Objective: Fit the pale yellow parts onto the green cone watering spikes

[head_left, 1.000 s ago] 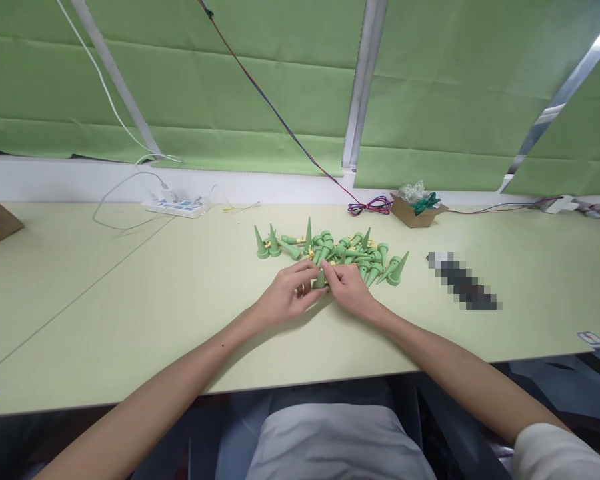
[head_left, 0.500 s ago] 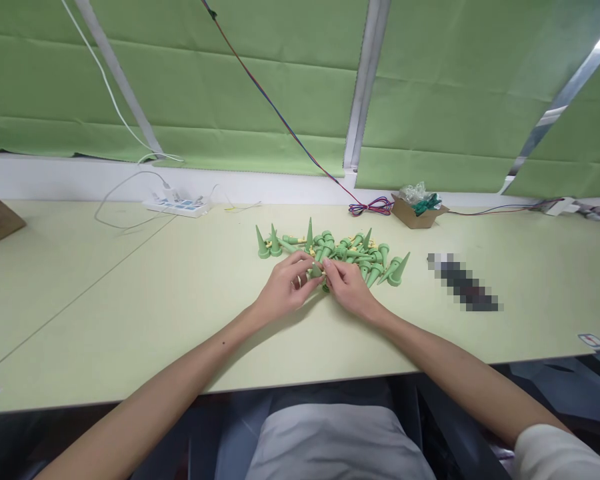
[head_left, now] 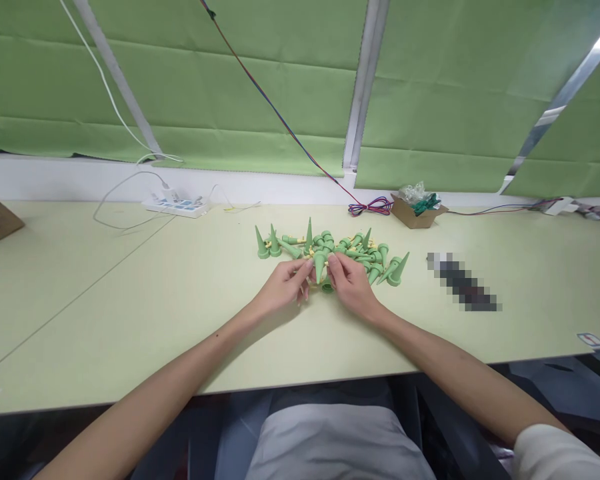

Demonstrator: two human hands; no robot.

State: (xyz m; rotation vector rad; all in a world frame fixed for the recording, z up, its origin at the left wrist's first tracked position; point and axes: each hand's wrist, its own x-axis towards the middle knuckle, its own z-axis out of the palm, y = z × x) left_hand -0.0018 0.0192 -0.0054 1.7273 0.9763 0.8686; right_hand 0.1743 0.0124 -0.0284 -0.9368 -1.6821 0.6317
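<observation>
A green plant watering spike (head_left: 319, 268) hangs between my two hands, its pointed end toward me and its wide collar at the top. My left hand (head_left: 284, 285) pinches it from the left with thumb and forefinger, near a small yellow piece. From the right, my right hand (head_left: 353, 283) grips the collar side with its thumb and bent fingers. Just behind lies a pile of similar green spikes (head_left: 360, 255) with yellow valves, partly hidden by my hands. Several spikes, such as one at the left (head_left: 261, 243), stand upright on their wide ends.
A small cardboard box (head_left: 411, 216) with clear plastic and green material stands at the back, beside a coiled red-and-blue cable (head_left: 371, 207). A white power strip (head_left: 177, 205) sits back left. A pixelated dark object (head_left: 463, 283) lies on the table (head_left: 130, 320) at right.
The spike between my hands has turned, so its length now shows pointing toward me. My left fingers have shifted from around it to a pinch at its side.
</observation>
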